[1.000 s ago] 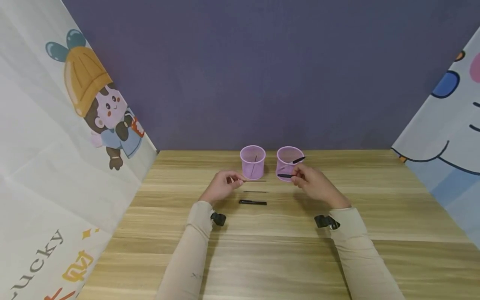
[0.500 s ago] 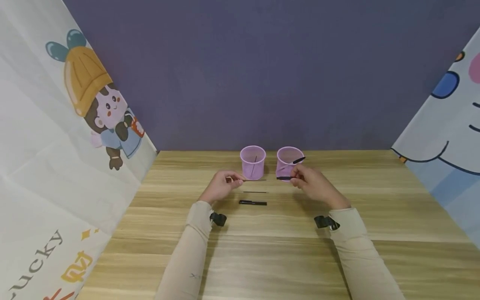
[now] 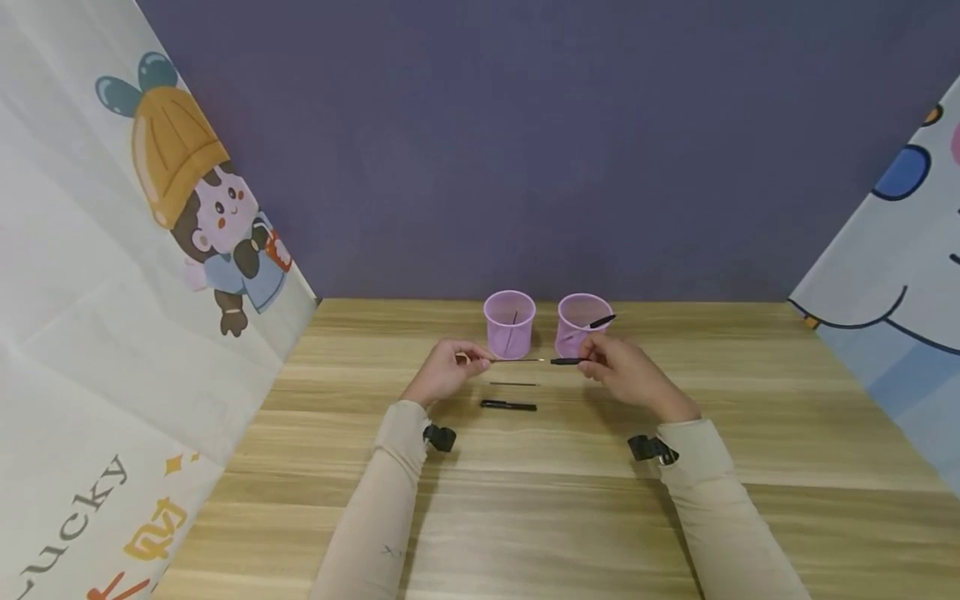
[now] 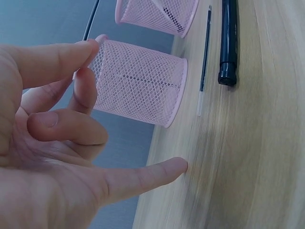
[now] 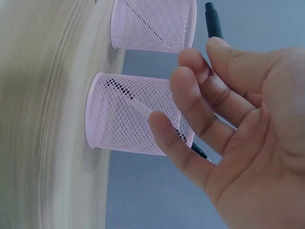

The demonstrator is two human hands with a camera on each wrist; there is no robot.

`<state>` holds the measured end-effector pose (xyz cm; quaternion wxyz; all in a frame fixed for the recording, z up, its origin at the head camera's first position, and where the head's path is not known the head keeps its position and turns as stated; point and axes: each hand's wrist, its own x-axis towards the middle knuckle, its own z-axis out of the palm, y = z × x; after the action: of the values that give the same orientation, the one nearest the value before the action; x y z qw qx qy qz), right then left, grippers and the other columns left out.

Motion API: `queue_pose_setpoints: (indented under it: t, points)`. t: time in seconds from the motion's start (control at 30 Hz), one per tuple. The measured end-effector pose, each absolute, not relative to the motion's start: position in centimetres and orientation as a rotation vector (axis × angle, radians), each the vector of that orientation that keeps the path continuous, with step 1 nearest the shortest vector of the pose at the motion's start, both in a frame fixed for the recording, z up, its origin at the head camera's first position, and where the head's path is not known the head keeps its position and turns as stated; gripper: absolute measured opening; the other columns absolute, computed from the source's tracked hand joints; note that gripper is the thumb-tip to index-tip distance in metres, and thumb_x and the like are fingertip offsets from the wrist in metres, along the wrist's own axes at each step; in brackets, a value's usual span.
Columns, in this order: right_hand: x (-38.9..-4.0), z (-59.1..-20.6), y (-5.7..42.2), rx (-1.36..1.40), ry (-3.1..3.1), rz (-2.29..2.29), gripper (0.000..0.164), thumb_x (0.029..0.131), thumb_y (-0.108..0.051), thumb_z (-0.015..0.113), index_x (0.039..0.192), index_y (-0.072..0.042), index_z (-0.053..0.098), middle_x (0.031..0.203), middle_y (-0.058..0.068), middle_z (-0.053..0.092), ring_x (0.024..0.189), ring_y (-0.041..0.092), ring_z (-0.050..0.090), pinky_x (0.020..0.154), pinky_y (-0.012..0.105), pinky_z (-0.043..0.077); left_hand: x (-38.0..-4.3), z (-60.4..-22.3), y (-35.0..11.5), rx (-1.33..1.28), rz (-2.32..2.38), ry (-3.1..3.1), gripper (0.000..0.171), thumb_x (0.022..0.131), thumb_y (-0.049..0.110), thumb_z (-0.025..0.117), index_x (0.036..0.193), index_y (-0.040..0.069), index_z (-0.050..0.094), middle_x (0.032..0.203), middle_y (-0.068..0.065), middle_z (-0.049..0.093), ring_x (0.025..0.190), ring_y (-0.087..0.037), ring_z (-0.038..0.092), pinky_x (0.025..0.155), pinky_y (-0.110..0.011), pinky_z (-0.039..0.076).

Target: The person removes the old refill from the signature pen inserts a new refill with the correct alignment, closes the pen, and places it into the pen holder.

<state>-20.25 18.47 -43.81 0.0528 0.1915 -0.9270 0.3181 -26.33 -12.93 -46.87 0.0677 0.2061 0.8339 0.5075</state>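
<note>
My left hand [image 3: 447,368] pinches a thin pen refill [image 3: 517,360] between thumb and forefinger, its tip toward the right. Opposite it, my right hand [image 3: 630,372] pinches a black pen barrel [image 3: 567,362], most of which is hidden by the fingers in the right wrist view. The two ends face each other nearly in line, with a small gap. Below them on the table lie a second refill [image 3: 513,384] and a black pen piece with a clip [image 3: 508,405].
Two pink mesh pen holders [image 3: 510,337] stand behind the hands. The left one holds a thin dark refill; in the right holder [image 3: 570,333] leans a pen [image 3: 601,321] with a black end. A dark wall panel [image 3: 480,150] rises behind the wooden table [image 3: 525,517].
The black barrel in my right hand has come down level with the refill. The refill's tip now shows slightly farther right. The head view has shifted a little.
</note>
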Motion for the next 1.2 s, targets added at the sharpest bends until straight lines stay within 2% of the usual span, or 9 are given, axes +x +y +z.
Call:
queue_pose_setpoints:
  t: [0.17, 0.47, 0.97, 1.2]
  points:
    - [-20.24, -44.00, 18.35, 0.598, -2.813, 0.967, 0.007, 0.097, -0.007, 0.068, 0.097, -0.008, 0.061, 0.077, 0.001, 0.064, 0.069, 0.011, 0.056, 0.063, 0.026, 0.047, -26.28, -46.94, -12.93, 0.623, 1.531, 2.508, 0.011, 0.096, 0.014, 0.072, 0.102, 0.008, 0.079, 0.094, -0.002, 0.073, 0.089, -0.015, 0.060, 0.079, -0.030, 0.049]
    - [-20.30, -43.93, 18.16, 0.609, -2.816, 0.955, 0.007, 0.099, -0.009, 0.067, 0.098, -0.008, 0.060, 0.078, 0.001, 0.063, 0.070, 0.011, 0.056, 0.064, 0.027, 0.047, -26.28, -46.85, -12.61, 0.638, 1.527, 2.518, 0.009, 0.094, 0.013, 0.073, 0.100, 0.010, 0.079, 0.096, -0.004, 0.073, 0.086, -0.014, 0.059, 0.075, -0.026, 0.049]
    - [-20.32, -44.22, 18.13, 0.604, -2.820, 0.978, 0.008, 0.098, -0.009, 0.067, 0.097, -0.008, 0.059, 0.078, 0.001, 0.062, 0.070, 0.011, 0.055, 0.064, 0.027, 0.046, -26.24, -46.96, -12.42, 0.601, 1.514, 2.544, 0.008, 0.094, 0.013, 0.073, 0.097, 0.013, 0.080, 0.095, -0.002, 0.074, 0.089, -0.014, 0.060, 0.079, -0.028, 0.047]
    - [-20.35, -44.19, 17.95, 0.608, -2.821, 0.975, 0.008, 0.097, -0.008, 0.068, 0.097, -0.009, 0.060, 0.078, -0.001, 0.062, 0.070, 0.011, 0.056, 0.063, 0.026, 0.048, -26.24, -46.98, -12.35, 0.620, 1.500, 2.533, 0.011, 0.094, 0.013, 0.074, 0.101, 0.007, 0.079, 0.098, -0.003, 0.074, 0.090, -0.014, 0.060, 0.081, -0.028, 0.047]
